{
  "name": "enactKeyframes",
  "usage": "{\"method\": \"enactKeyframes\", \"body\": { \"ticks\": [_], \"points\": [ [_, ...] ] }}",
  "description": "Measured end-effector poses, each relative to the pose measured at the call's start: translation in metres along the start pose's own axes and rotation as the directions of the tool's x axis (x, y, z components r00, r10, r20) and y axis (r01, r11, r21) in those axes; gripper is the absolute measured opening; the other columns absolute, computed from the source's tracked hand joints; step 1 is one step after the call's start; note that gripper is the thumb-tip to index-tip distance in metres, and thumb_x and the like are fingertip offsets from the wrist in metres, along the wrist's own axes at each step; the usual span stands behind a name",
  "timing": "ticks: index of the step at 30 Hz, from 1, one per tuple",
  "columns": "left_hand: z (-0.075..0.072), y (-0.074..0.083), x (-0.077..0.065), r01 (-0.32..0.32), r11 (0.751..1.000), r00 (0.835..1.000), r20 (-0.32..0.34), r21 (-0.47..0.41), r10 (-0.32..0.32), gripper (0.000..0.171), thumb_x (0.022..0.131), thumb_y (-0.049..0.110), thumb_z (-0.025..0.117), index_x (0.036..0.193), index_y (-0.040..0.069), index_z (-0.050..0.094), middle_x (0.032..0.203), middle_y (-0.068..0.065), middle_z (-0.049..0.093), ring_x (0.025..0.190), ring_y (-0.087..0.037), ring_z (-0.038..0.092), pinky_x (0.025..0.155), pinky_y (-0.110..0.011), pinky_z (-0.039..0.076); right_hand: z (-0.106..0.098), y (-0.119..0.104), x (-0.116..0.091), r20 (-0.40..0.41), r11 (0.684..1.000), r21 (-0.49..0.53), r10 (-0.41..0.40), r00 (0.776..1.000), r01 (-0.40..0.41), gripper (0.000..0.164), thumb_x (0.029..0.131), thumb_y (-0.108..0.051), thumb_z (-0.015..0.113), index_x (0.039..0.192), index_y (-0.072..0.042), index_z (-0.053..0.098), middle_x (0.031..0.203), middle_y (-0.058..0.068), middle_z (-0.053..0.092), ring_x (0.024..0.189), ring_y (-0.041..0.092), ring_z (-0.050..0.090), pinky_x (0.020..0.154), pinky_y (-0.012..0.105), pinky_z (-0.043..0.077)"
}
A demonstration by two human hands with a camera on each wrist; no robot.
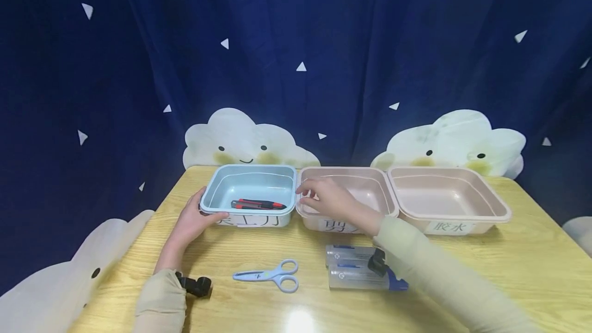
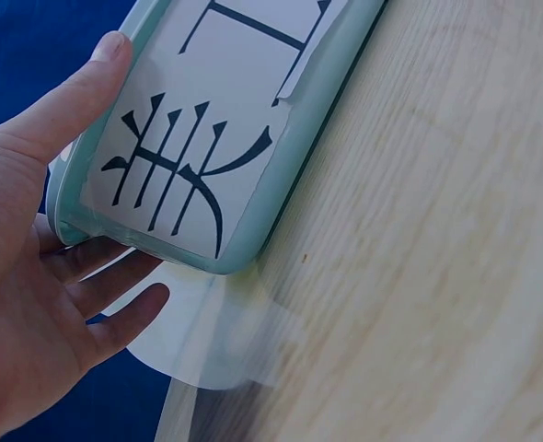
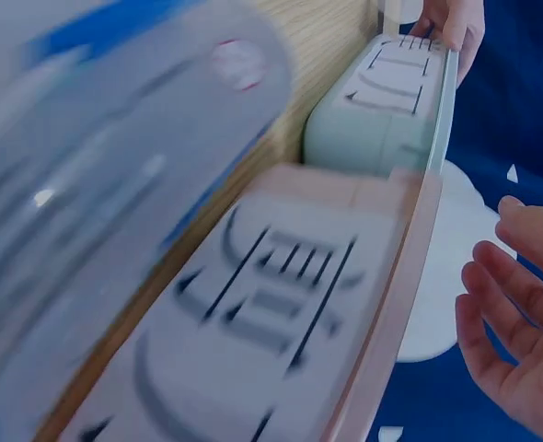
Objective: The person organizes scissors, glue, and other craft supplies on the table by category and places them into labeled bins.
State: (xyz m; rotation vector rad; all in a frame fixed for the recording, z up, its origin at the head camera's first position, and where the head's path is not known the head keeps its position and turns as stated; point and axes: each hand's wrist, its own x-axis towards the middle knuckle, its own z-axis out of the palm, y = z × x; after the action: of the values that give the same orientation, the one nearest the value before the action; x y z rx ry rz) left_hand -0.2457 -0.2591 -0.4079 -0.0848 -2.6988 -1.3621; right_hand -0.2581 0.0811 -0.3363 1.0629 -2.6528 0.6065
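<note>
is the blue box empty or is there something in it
Not empty: in the head view, at least one red-and-black cutter lies inside the blue box, near its front wall.

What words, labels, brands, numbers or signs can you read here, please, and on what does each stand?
"美工刀": label on the blue bin.
"剪刀": label on the middle pink bin.
"胶水": label on the right-hand pink bin.
Round mark on a clear container with blue parts: too blurred to read.
Dark marking on the blue scissors: too small to read.
</note>
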Motion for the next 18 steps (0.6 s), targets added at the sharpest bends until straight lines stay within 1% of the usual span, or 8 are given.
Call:
{"method": "enactKeyframes", "body": {
  "ticks": [5, 11, 14, 18],
  "points": [
    [0.000, 0.000, -0.001, 0.008, 1.000, 1.000, 0.001, 0.003, -0.008, 0.101, 0.069, 0.040, 0.077, 0.144, 0.007, 0.019, 0.141, -0.021, 0.029, 0.126, -0.037, 0.033, 0.103, -0.053, 0.027, -0.015, 0.015, -0.030, -0.049, 0.999, -0.003, 0.033, 0.998, -0.033, 0.017, 0.083, -0.017, 0.065, 0.099, -0.012, 0.067, 0.093, -0.001, 0.067, 0.079, 0.012, 0.060, 0.070, 0.026, 0.049],
    [-0.001, 0.001, -0.002, 0.022, 1.000, 1.000, 0.004, 0.018, -0.022, 0.101, 0.070, 0.041, 0.076, 0.145, 0.006, 0.017, 0.142, -0.022, 0.028, 0.127, -0.037, 0.031, 0.104, -0.053, 0.026, -0.028, 0.026, -0.062, -0.106, 1.000, -0.008, 0.028, 0.994, -0.029, 0.015, 0.080, -0.015, 0.068, 0.095, -0.011, 0.068, 0.090, 0.000, 0.067, 0.077, 0.014, 0.060, 0.069, 0.029, 0.050],
    [-0.001, 0.002, -0.002, 0.017, 1.000, 1.000, 0.005, 0.012, -0.017, 0.101, 0.070, 0.041, 0.076, 0.145, 0.006, 0.017, 0.142, -0.022, 0.028, 0.127, -0.037, 0.031, 0.103, -0.054, 0.026, -0.036, 0.030, -0.077, -0.116, 0.998, -0.012, 0.064, 0.991, -0.066, 0.016, 0.080, -0.016, 0.069, 0.095, -0.013, 0.068, 0.089, -0.002, 0.066, 0.078, 0.013, 0.060, 0.070, 0.030, 0.050],
    [0.000, 0.002, -0.002, 0.005, 1.000, 1.000, 0.007, -0.002, -0.005, 0.100, 0.070, 0.039, 0.076, 0.145, 0.006, 0.018, 0.142, -0.022, 0.028, 0.127, -0.037, 0.031, 0.103, -0.054, 0.026, -0.044, 0.034, -0.095, -0.100, 0.991, -0.035, 0.124, 0.987, -0.128, 0.018, 0.080, -0.022, 0.069, 0.097, -0.016, 0.068, 0.091, -0.005, 0.065, 0.080, 0.011, 0.059, 0.070, 0.030, 0.051]
  ]
}}
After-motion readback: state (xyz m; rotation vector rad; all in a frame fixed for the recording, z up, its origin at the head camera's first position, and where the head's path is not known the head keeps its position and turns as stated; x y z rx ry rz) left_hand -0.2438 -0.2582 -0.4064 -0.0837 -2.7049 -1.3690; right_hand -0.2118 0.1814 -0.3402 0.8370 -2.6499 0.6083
